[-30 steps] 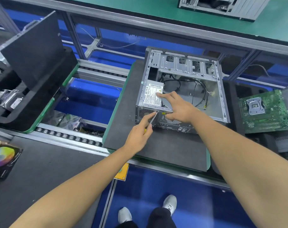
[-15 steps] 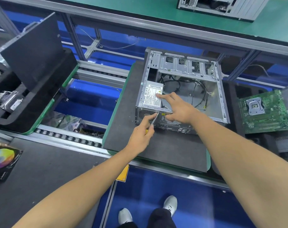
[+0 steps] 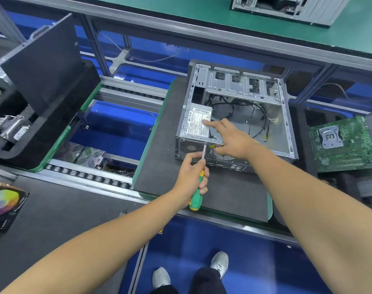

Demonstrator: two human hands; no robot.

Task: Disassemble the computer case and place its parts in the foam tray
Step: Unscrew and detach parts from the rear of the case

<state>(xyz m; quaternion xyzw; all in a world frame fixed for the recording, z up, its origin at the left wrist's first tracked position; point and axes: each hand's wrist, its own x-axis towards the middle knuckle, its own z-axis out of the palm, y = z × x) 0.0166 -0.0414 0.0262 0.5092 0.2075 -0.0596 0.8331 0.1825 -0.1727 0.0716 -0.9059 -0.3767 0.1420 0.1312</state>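
Backing toward six o'clock, the left hand [image 3: 192, 177] grips the screwdriver [image 3: 199, 183], tip at the computer case [image 3: 236, 115] rear on the bench [image 3: 202, 187], while the right hand [image 3: 231, 139], fingers extended, presses the power supply [image 3: 199, 124] at twelve o'clock, likely steadying it.

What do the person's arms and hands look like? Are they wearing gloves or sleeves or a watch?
No gloves: the left hand and the right hand are both bare. The forearms are bare too, with no sleeves showing as far up as the picture reaches. No watch, ring or bracelet can be seen on either wrist or on the fingers. The fingernails look short and plain.
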